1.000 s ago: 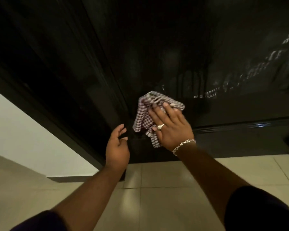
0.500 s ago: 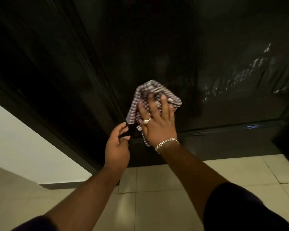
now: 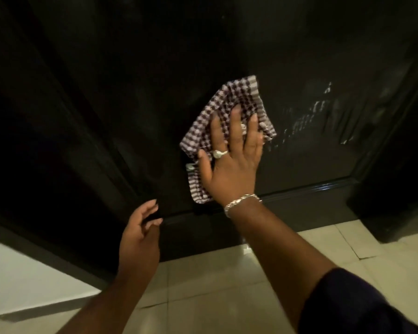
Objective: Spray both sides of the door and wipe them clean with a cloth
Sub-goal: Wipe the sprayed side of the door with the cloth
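A dark glossy door [image 3: 299, 56] fills the upper view, with wet spray streaks [image 3: 323, 112] on its right part. My right hand [image 3: 232, 165], with straight spread fingers, presses a purple-and-white checked cloth [image 3: 232, 102] flat against the lower door panel. My left hand [image 3: 140, 237] hovers lower left, near the door's bottom edge, with loosely curved fingers and nothing in it. No spray bottle is in view.
Beige floor tiles [image 3: 215, 285] lie below the door. A white wall [image 3: 22, 273] with a dark skirting shows at the lower left. A dark door frame post [image 3: 396, 201] stands at the right.
My right hand has slid the cloth up and to the right across the door panel. My left hand has stayed near the door's lower edge.
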